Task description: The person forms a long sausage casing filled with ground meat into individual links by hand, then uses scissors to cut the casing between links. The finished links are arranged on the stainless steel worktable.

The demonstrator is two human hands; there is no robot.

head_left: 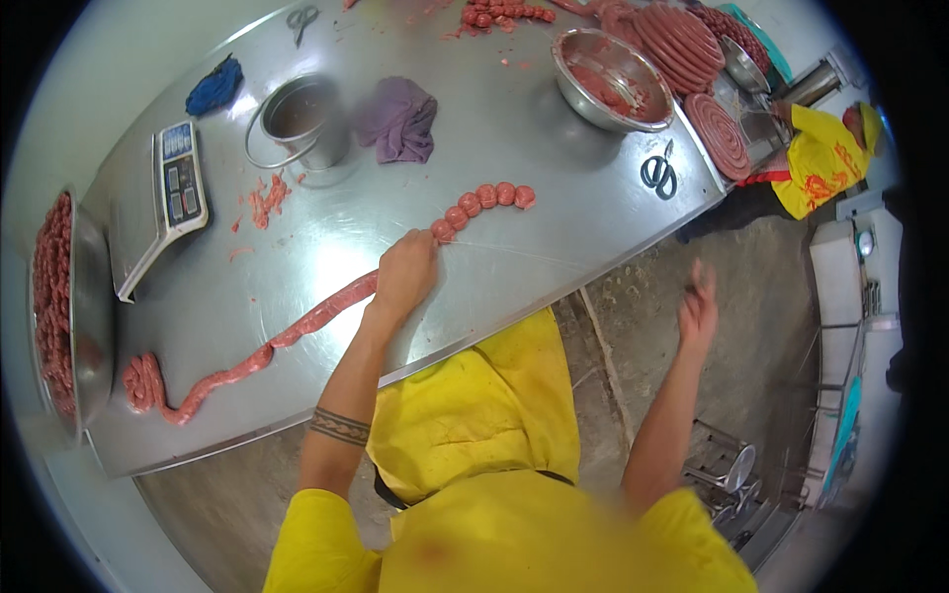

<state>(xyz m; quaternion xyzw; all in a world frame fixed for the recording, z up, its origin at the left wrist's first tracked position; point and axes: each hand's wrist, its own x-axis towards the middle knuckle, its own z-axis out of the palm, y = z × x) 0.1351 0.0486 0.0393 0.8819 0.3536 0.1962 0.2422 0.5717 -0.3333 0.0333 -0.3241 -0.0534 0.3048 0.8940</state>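
A long raw sausage rope [321, 312] runs across the steel table, coiled at its left end. My left hand [407, 272] is closed around it, just where a row of short round sausage links [479, 201] begins. From that spot a thin pale string [534, 253] stretches rightward over the table, faint in places. Past the table's front edge, my right hand [698, 308] is raised above the floor, its fingers drawn together at the line of the string; the fingertips are slightly blurred.
On the table [494, 296] stand a scale [180, 188], a metal bucket [301, 119] and a steel bowl with meat [613, 81]. Purple [397, 121] and blue cloths [215, 86] and scissors [658, 176] lie about. A basin of links [84, 316] is left. A co-worker [825, 153] stands far right beside coiled sausage [719, 135].
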